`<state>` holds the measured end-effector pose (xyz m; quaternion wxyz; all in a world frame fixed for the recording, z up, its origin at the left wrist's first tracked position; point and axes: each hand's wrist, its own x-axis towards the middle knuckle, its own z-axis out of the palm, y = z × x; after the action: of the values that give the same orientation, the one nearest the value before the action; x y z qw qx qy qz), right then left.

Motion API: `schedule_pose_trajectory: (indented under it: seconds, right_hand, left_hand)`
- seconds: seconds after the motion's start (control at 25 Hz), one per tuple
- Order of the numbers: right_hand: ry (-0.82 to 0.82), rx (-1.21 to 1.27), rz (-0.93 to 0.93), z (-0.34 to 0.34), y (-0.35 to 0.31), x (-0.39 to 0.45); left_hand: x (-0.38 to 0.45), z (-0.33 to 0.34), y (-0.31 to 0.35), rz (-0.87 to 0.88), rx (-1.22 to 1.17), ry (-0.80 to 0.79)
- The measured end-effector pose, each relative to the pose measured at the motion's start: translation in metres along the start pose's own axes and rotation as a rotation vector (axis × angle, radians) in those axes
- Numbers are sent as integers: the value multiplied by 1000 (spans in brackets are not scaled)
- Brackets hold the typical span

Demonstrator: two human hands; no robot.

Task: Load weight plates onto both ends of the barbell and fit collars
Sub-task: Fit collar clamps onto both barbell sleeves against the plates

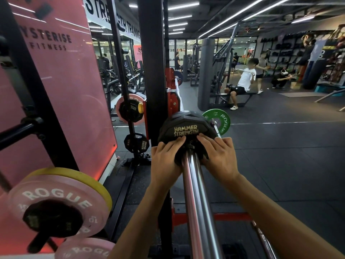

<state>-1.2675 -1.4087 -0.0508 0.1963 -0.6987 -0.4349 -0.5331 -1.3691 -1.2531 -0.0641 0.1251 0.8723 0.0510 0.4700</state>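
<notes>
Head view, looking down along the barbell sleeve [196, 193]: chrome, running from the bottom of frame up to a black Hammer Strength plate [183, 128] seated on it. Plate sits just beside the black rack upright [152, 71], face toward the camera, gold lettering readable.

Left hand [166, 159] lies flat on the plate face left of the sleeve, fingers straight and close together, tips reaching to just under the lettering. Right hand [217, 156] mirrors it on the right side of the sleeve, fingers extended and slightly spread, tips on the plate face. Neither hand curls around anything; both press with open palms. Thumbs are hidden behind the hands and sleeve, position unclear. A small dark fitting shows at the plate hub between the two hands; cannot tell what it is.

Beyond the plate, a green Rogue plate [218, 121] hangs on another thin bar, apart from the hands.

Left side of frame: pink Rogue plate [56, 199] with a yellow plate behind it on a storage peg, second pink plate [84, 248] below it at the frame edge. Further back on the rack, a pink plate with a black one stacked on it [129, 109], and a small black plate [136, 143] lower down.

Background: pink wall panel [61, 71], dark rubber floor [280, 146], a person in a white shirt [244, 79] seated at a cable machine.
</notes>
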Motion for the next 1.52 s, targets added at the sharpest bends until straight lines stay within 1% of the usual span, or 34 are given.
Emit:
schedule_pose_trajectory:
  seconds: [0.16, 0.32, 0.52, 0.72, 0.8, 0.96, 1.12, 1.32, 1.52]
  right_hand:
    - [10, -19, -43, -1, 0, 0]
    - [-73, -5, -36, -1, -1, 1]
    - [-223, -14, 47, -6, -9, -4]
    - [-333, 2, 224, -21, -21, -21]
    - [-370, 3, 266, -32, -26, -33]
    - [-430, 21, 303, -63, -40, -46]
    - [-504, 37, 321, -108, -57, -50]
    - [-577, 109, 347, -172, -72, -69]
    - [-538, 121, 346, -231, -99, -98]
  left_hand:
    - [-2, -1, 2, -9, -3, 3]
    - [2, -4, 5, -38, 8, -34]
    - [-9, -10, 2, -36, 40, -84]
    - [-26, -17, 6, -111, 19, -113]
    - [-36, -19, 6, -117, 28, -128]
    - [-54, -32, 18, -100, 49, -119]
    - [-80, -69, 49, -124, 53, -106]
    - [-123, -115, 90, -143, 105, -187]
    - [-174, -164, 136, -143, 187, -192]
